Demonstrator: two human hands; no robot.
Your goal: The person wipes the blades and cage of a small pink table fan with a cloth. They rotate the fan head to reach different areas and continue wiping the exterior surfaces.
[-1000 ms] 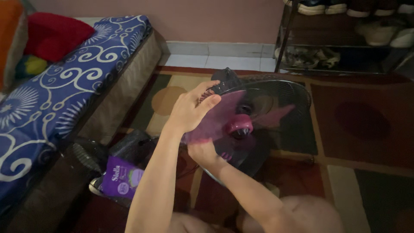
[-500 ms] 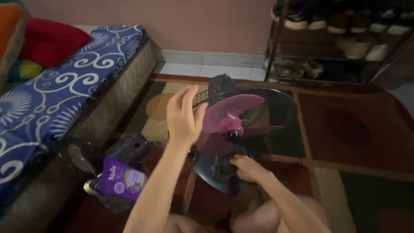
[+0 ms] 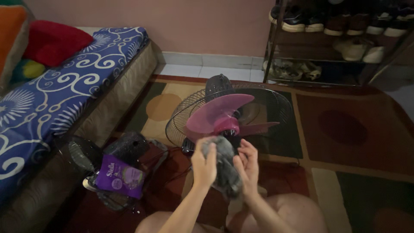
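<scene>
Left hand (image 3: 204, 163) and right hand (image 3: 247, 166) both closed on grey cloth (image 3: 224, 166), held between them, just below pink fan blade (image 3: 220, 114); wire grille (image 3: 276, 105) behind.

Fan (image 3: 233, 116) sits on the rug (image 3: 353, 129), centre. Cloth (image 3: 224, 166) just in front of it, between left hand (image 3: 204, 166) and right hand (image 3: 246, 166). Packet (image 3: 120, 177) lies left of the hands. Bed (image 3: 64, 86) far left. Shoe rack (image 3: 336, 39) behind fan, right.
</scene>
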